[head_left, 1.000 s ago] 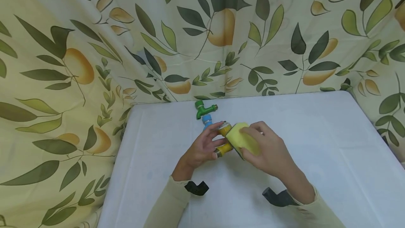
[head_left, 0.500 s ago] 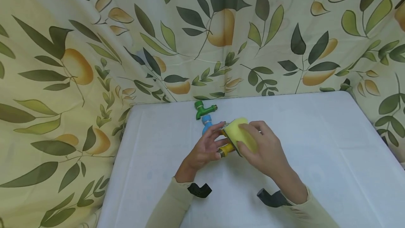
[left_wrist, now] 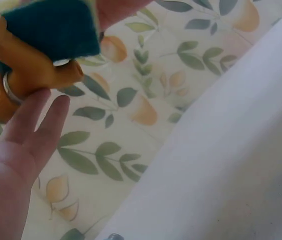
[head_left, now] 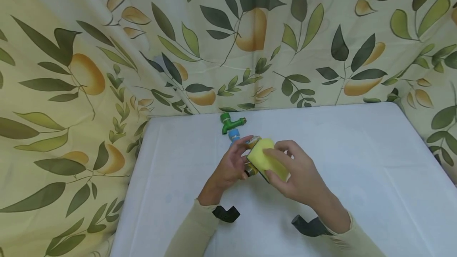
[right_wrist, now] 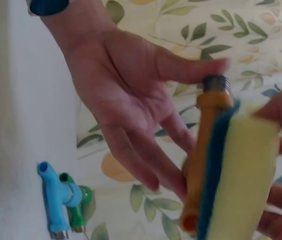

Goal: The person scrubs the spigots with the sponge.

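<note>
My left hand [head_left: 228,167] holds a yellow plastic tap [left_wrist: 31,62] by its ends. In the right wrist view the thumb lies at the tap's metal threaded end, with fingers near the other end. My right hand [head_left: 303,173] grips a sponge [head_left: 265,158], yellow foam with a blue-green scouring side [left_wrist: 56,30]. The scouring side lies against the tap's body. From the head view the sponge covers most of the tap, leaving only its two ends showing.
Behind the left hand, a blue tap [head_left: 233,134] and a green tap [head_left: 233,123] lie close together near the back edge of the white-covered table [head_left: 171,150]. A leaf-and-fruit patterned curtain [head_left: 200,58] hangs behind and to the left.
The sponge has shifted over the tap, first up toward its upper end, then back down and left. The left hand keeps hold of the tap, with only slight movement.
</note>
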{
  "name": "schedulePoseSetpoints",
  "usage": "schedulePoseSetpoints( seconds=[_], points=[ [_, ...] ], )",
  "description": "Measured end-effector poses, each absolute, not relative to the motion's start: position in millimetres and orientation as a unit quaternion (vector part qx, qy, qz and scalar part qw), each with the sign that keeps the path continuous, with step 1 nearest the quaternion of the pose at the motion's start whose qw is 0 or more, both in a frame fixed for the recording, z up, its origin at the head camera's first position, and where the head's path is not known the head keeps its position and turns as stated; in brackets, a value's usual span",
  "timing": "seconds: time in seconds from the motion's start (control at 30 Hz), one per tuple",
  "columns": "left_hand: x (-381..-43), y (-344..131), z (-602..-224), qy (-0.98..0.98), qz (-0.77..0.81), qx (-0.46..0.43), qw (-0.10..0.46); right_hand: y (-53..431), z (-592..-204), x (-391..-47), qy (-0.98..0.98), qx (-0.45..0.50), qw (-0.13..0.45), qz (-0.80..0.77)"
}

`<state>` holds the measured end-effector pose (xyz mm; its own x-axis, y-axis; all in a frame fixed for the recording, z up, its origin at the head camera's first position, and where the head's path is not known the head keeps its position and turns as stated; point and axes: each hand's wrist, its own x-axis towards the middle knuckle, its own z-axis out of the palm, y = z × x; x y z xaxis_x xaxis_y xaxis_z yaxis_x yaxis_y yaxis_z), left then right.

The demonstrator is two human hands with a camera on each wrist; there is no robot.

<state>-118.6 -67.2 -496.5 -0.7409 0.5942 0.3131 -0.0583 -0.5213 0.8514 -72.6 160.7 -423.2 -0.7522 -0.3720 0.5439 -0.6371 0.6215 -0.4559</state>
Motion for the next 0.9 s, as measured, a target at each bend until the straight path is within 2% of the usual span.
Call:
schedulePoseSetpoints(
  seconds=[0.07,0.23,0.43,0.6,0.77,0.9],
  points=[
    [-118,-67,-496,0.447,0.819,0.301,0.194,164,-423,-73,-0.869,0.305,0.202,0.333],
    [-118,-66,-496,0.449,0.822,0.296,0.187,163,-422,-75,-0.876,0.283,0.202,0.335],
    [-119,-65,-497,0.461,0.828,0.269,0.173,163,-419,-73,-0.853,0.340,0.178,0.352],
    [-118,-65,-497,0.447,0.831,0.280,0.178,163,-418,-77,-0.869,0.301,0.211,0.330],
    [-116,-65,-494,0.438,0.822,0.316,0.180,170,-415,-75,-0.862,0.317,0.197,0.342],
    [-116,-66,-493,0.442,0.810,0.338,0.184,172,-418,-79,-0.884,0.263,0.208,0.325]
  ],
)
